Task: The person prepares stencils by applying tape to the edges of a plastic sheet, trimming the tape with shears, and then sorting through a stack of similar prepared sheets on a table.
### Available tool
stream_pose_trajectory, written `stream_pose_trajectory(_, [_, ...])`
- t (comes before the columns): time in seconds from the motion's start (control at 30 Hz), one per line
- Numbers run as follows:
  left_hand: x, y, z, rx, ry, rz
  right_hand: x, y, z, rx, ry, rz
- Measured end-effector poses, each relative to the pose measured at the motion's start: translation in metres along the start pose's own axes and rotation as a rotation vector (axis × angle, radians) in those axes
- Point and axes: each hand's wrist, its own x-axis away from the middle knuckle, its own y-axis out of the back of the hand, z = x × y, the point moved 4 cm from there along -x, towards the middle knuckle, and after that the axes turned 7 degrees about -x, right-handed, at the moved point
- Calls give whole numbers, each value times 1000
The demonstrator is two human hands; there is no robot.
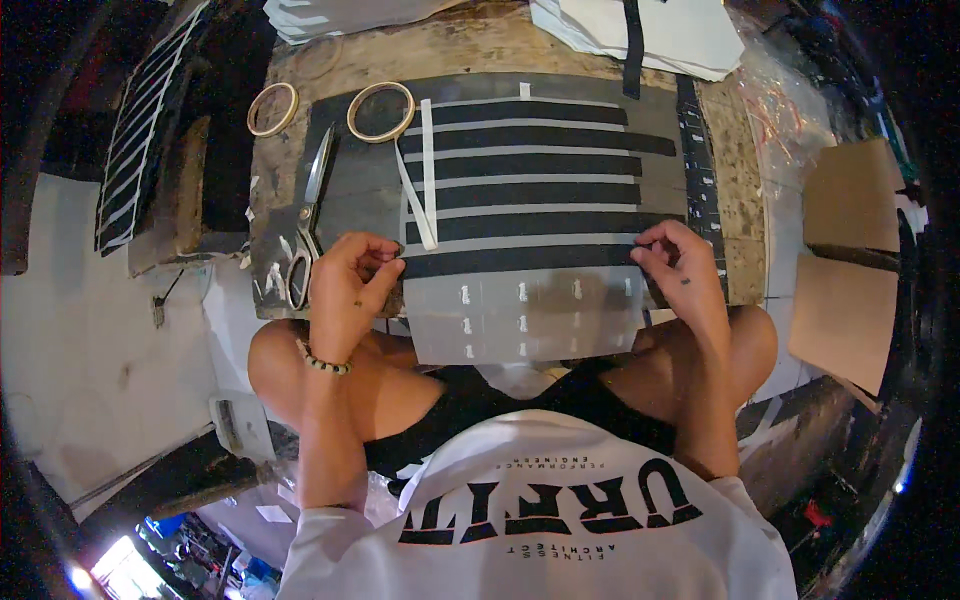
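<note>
My left hand [352, 282] and my right hand [684, 268] pinch the two ends of a black strip [520, 261], stretched straight across a translucent grey sheet [520, 335]. The sheet's near part, with rows of small white prints, hangs over the table edge toward my lap. Several more black strips lie parallel on it farther up, with narrow grey gaps between them. A length of pale tape [429, 180] crosses their left ends, running from a tape roll [381, 111]. A small piece of tape [525, 91] sits at the sheet's far edge.
Open scissors [312, 215] lie left of the sheet, below a second tape roll [272, 109]. A dark cutting mat [350, 200] covers the worn wooden table [745, 180]. White sheets [640, 35] are stacked at the far side. Cardboard boxes [845, 315] stand at the right.
</note>
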Motion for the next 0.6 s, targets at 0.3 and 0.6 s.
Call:
stream_pose_trajectory(0.3, [2, -4, 6, 5, 68, -17, 3, 2, 1, -18, 40, -14])
stream_pose_trajectory(0.6, [0, -2, -7, -68, 38, -55, 4, 3, 1, 2, -4, 15])
